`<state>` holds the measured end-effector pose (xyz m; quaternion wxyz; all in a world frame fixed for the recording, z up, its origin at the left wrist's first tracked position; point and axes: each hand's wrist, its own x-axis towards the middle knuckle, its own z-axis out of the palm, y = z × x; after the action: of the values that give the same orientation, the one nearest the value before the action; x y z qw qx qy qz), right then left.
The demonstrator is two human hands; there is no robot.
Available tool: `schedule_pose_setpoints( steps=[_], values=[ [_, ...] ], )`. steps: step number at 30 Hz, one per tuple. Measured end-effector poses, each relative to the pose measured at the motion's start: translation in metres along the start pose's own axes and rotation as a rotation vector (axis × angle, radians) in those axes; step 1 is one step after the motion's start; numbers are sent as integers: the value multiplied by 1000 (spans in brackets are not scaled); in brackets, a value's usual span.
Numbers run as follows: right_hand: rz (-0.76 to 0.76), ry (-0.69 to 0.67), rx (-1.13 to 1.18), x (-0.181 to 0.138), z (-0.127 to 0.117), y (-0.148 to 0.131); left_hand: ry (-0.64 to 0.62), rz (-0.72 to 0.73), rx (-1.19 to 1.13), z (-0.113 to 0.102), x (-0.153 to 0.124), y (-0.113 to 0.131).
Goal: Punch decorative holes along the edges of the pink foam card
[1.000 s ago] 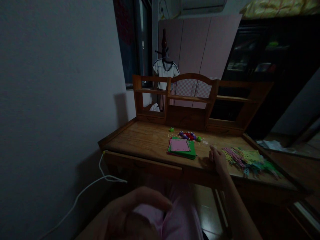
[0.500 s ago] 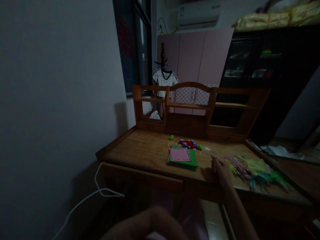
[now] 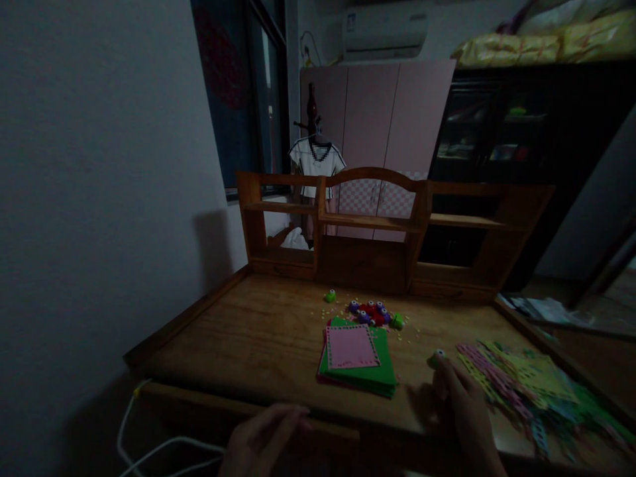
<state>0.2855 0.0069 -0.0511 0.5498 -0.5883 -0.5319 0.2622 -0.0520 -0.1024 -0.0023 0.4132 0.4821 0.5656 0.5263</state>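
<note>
Left hand [image 3: 263, 440] has come up to the front edge of the brown wooden table [image 3: 248, 331], fingers loosely bent, empty. Right hand [image 3: 460, 411] lies on the table, fingertips at a small green round punch [image 3: 437, 358]; can't tell if it's gripped. Punch sits between the pink-topped green foam-sheet stack [image 3: 382, 374] and the pile of punched paper strips [image 3: 517, 387].

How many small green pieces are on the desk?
3 green pieces: one alone before the shelf, one at the right end of the purple-and-red cluster, one by the right hand. The cluster may hide more.
</note>
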Motion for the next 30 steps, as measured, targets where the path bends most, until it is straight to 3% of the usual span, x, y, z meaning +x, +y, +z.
schedule_pose_setpoints(
  steps=[2,6,9,13,17,24,30],
  values=[
    [-80,-59,-84,3,7,-10,-42,106,64,8,38,-3],
    [-341,-326,-158,12,42,-52,-188,372,211,26,109,-8],
    [-510,-529,-204,17,79,-76,-268,432,287,38,140,-17],
    [-500,-727,-268,18,113,-79,-377,405,291,44,152,-33],
    [-399,-820,-255,10,128,-69,-473,386,188,40,156,-46],
    [-386,-810,-247,3,136,-63,-643,407,114,30,167,-48],
    [-462,-864,-183,5,139,-63,-667,443,165,30,171,-49]
  ],
)
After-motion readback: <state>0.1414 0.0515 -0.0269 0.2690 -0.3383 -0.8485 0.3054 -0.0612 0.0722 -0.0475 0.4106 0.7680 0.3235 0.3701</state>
